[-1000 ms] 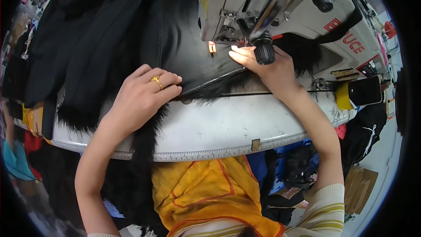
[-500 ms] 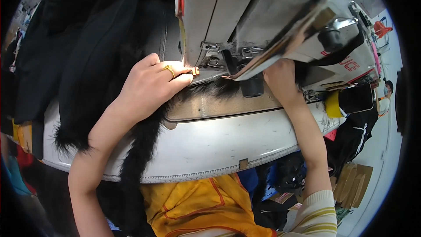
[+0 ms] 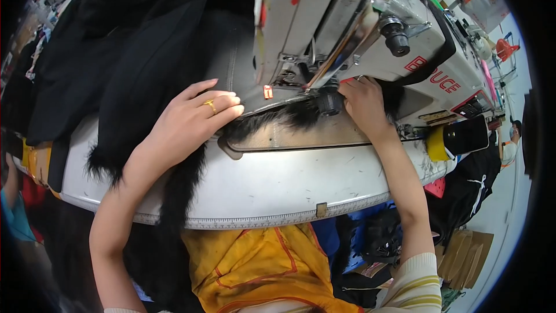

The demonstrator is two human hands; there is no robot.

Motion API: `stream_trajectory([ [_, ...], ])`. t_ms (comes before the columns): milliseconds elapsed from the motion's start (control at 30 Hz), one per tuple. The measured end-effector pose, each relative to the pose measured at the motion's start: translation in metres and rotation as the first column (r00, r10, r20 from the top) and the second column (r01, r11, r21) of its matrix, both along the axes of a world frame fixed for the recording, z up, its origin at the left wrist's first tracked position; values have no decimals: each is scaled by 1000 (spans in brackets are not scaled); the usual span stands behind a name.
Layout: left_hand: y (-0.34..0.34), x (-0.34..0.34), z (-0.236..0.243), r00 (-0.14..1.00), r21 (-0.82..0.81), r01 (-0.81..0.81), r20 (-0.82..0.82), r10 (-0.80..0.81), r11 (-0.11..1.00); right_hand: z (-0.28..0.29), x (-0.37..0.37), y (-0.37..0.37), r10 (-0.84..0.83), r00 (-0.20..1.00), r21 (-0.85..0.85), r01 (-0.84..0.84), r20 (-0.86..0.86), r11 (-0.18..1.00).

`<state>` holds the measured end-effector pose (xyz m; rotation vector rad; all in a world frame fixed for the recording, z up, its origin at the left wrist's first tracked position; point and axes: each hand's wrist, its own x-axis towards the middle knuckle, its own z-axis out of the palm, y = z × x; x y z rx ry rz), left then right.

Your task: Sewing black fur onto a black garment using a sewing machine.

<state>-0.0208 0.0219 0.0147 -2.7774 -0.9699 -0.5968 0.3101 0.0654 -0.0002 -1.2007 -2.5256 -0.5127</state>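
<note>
My left hand [image 3: 191, 117], with a yellow ring, rests on the black fabric [image 3: 223, 61]; its fingers are stretched out and slightly apart. Black fur trim [image 3: 260, 123] runs from beneath that hand toward the needle area of the white sewing machine [image 3: 284, 29]. A small red-orange piece [image 3: 267, 92] sits beside the needle area, apart from my fingertips. My right hand [image 3: 365, 104] touches the fabric to the right of the needle area, just past a black knob [image 3: 330, 101]. Its fingertips are partly hidden, so its grip does not show.
A white table [image 3: 278, 182] with a ruler strip along its curved front edge holds the machine. Dark garment cloth [image 3: 110, 52] heaps up on the left. At the right stands a yellow-and-black holder [image 3: 440, 144]. Cardboard [image 3: 463, 258] lies lower right; a person [image 3: 511, 145] is farther back.
My left fingers have come off the small red-orange piece and drawn back left onto the fabric. The whole view has shifted, showing more of the machine. My right hand stays beside the needle area.
</note>
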Motion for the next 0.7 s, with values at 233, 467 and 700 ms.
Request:
stream_trajectory([
  [233,9,-2,14,994,-115,90,-59,-97,989,-4,-43,-3,171,985,69,-171,10,983],
  [467,-5,8,16,975,-55,99,-193,-108,994,11,-23,2,266,955,98,-254,-131,962],
  [700,30,14,-4,985,31,134,-112,-130,991,-28,9,25,-148,982,54,143,117,988],
])
